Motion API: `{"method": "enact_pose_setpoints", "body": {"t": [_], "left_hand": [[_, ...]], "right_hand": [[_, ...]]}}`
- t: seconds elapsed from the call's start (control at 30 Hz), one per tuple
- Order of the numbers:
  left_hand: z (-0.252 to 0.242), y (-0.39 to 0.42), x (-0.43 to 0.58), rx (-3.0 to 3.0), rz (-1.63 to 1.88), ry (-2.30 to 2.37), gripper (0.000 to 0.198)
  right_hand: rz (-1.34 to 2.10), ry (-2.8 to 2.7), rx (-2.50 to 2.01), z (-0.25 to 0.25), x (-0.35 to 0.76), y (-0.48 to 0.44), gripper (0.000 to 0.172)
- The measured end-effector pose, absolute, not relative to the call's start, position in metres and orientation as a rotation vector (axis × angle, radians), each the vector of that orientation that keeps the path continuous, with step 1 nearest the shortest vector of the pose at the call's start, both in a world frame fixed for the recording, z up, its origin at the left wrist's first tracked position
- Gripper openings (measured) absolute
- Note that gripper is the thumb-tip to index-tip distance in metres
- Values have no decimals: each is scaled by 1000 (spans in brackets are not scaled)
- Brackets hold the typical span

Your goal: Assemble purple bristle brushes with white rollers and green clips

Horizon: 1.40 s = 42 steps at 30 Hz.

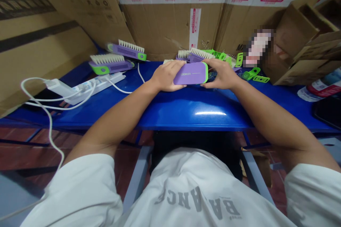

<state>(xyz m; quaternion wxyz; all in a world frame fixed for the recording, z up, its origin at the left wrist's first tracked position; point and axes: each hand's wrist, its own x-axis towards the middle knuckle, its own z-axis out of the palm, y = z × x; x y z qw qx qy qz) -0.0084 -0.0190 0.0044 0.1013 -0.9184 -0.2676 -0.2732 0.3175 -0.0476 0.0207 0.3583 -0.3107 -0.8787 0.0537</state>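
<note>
Two hands share a purple-and-green brush point(190, 73) mid-frame, L hand point(166, 75) and R hand point(220, 73) at opposite ends, fingers clamped on it, a two-sided grip that keeps its flat back up and steady; bristles mostly hidden. Blue table point(191, 104) has open room toward the near edge; far edge is tight against cardboard boxes point(170, 17). Two more white-bristled brushes point(126, 50) sit upper left, near a power strip point(97, 87); green plastic clips point(252, 74) lie right.
</note>
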Motion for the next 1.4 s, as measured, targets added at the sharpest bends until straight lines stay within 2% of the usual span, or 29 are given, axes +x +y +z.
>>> {"method": "enact_pose_setpoints", "body": {"t": [1.4], "left_hand": [[5,-21,-7,-2686,-791,-725,96]], "right_hand": [[70,-2300,-739,22,316,-49,97]]}}
